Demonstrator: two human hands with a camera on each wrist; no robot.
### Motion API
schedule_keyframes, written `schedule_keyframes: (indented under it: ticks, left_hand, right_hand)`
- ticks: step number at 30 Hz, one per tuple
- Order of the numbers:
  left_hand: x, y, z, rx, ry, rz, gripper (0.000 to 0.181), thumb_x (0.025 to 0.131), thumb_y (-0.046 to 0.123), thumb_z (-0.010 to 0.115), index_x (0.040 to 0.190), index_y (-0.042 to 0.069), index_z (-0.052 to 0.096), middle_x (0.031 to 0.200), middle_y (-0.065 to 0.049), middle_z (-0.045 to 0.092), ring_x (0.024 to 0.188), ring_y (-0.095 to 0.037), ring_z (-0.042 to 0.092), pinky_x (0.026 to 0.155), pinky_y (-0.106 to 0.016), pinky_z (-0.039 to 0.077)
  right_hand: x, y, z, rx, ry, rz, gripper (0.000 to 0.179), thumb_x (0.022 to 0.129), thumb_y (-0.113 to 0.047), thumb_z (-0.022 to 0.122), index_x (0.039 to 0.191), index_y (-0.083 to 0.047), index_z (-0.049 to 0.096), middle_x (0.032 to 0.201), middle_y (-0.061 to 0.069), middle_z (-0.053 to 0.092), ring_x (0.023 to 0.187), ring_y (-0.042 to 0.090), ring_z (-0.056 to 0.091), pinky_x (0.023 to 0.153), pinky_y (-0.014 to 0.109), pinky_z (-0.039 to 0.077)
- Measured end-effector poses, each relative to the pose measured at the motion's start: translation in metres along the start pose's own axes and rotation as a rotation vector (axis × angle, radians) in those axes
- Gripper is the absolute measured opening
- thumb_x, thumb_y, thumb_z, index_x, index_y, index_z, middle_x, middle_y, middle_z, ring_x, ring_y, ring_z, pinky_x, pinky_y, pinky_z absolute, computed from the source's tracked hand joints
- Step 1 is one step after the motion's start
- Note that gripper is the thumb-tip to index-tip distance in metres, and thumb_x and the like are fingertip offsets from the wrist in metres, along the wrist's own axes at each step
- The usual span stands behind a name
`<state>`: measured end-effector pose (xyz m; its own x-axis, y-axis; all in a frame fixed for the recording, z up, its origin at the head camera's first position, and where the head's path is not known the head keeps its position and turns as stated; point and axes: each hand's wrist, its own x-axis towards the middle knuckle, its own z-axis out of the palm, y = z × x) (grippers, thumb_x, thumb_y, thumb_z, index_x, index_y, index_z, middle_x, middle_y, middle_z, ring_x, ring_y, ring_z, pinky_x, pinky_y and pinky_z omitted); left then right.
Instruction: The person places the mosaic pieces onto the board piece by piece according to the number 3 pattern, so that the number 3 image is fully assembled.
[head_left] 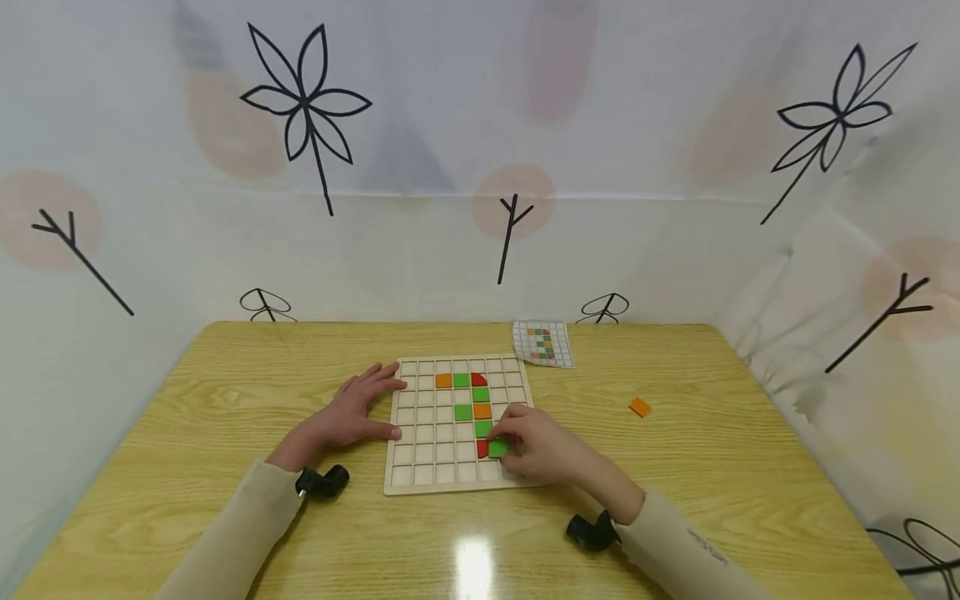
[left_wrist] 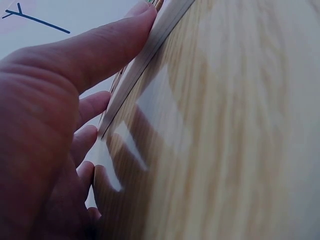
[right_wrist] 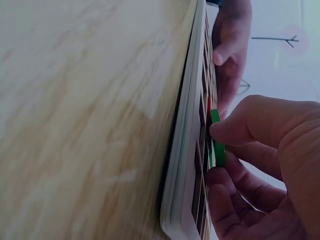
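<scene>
A light wooden grid board [head_left: 423,476] lies on the table. My left hand [head_left: 347,418] rests at its left side, thumb and fingers spread and touching the board's edge. Over the lower right cells, my right hand [head_left: 546,447] pinches a green square tile [right_wrist: 218,142] between thumb and fingers. In the head view that tile is beside a red rounded tile [head_left: 482,449]. Further up the grid sit several green tiles [head_left: 463,412], an orange tile [head_left: 482,411], another orange tile [head_left: 444,381] and a red rounded tile [head_left: 478,380]. My right hand hides some cells.
A paper card [head_left: 561,354] printed with a coloured grid pattern lies behind the board's far right corner. One loose orange tile [head_left: 640,407] is on the wooden table [head_left: 697,467] to the right. A patterned cloth [head_left: 420,250] hangs behind the table.
</scene>
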<state>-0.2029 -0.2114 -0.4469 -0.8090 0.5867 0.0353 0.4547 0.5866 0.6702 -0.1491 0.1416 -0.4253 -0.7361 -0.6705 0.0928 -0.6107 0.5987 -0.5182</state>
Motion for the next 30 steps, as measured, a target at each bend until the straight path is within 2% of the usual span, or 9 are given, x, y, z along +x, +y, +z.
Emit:
schedule_keyframes:
  ticks: [7,15,22,30]
  left_hand:
    - [0.002,-0.001,0.000,0.001,0.002,0.002,0.077,0.085,0.043,0.078,0.147,0.011,0.048,0.164,-0.011,0.020,0.151,-0.036,0.005,0.115,-0.062,-0.001]
    - [0.005,-0.001,0.001,0.010,0.001,0.002,0.077,0.084,0.044,0.078,0.147,0.011,0.048,0.164,-0.010,0.020,0.151,-0.035,0.005,0.115,-0.062,-0.001]
    - [0.005,-0.001,0.001,0.008,-0.002,-0.005,0.077,0.084,0.041,0.079,0.147,0.011,0.048,0.164,-0.010,0.020,0.151,-0.035,0.004,0.115,-0.061,-0.002]
    - [0.003,-0.004,0.002,0.019,0.006,-0.006,0.077,0.084,0.044,0.078,0.147,0.011,0.048,0.164,-0.010,0.020,0.151,-0.035,0.004,0.115,-0.061,0.000]
  right_hand:
    - [0.006,-0.006,0.002,-0.005,0.003,-0.028,0.030,0.079,-0.003,0.069,0.107,-0.012,0.074,0.093,-0.005,0.056,0.078,0.009,0.047,0.069,0.024,0.043]
    - [0.015,-0.014,0.006,-0.006,-0.034,0.009,0.026,0.083,-0.005,0.071,0.108,-0.012,0.075,0.094,-0.006,0.056,0.079,0.009,0.048,0.071,0.024,0.045]
    - [0.022,-0.019,0.009,0.031,-0.058,0.017,0.021,0.088,-0.007,0.072,0.109,-0.012,0.075,0.097,-0.005,0.058,0.080,0.010,0.049,0.070,0.023,0.046]
    - [0.028,-0.016,0.013,0.124,-0.073,0.027,0.021,0.088,-0.007,0.074,0.107,-0.013,0.075,0.094,-0.005,0.058,0.079,0.012,0.050,0.068,0.025,0.045]
